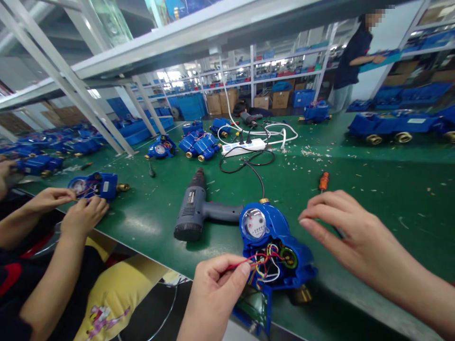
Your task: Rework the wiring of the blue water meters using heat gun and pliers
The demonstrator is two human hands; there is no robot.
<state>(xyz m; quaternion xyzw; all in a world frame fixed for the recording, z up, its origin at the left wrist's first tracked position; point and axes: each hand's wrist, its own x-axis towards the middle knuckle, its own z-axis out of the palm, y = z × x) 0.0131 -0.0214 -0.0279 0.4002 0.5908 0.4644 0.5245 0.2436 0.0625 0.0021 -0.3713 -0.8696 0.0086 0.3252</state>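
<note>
A blue water meter (280, 222) with a round dial and an uncovered wiring compartment lies on the green bench. Between the thumb and forefinger of my left hand (222, 289) is a red wire (245, 260) from that compartment. White, yellow and other coloured wires loop over the opening. The meter's hinged cover (261, 308) hangs toward me at the bench edge. My right hand (344, 232) hovers right of the meter, fingers stretched out, with nothing visible in them. Just beyond it lies an orange-handled screwdriver (323, 181), its shaft partly hidden by my hand.
A grey heat gun (195, 213) lies left of the meter. Its black cord runs to a white power strip (243, 147). Several blue meters (201, 143) stand farther back. At left, a co-worker's hands (83, 213) handle another meter. A person (350, 61) stands beyond the bench.
</note>
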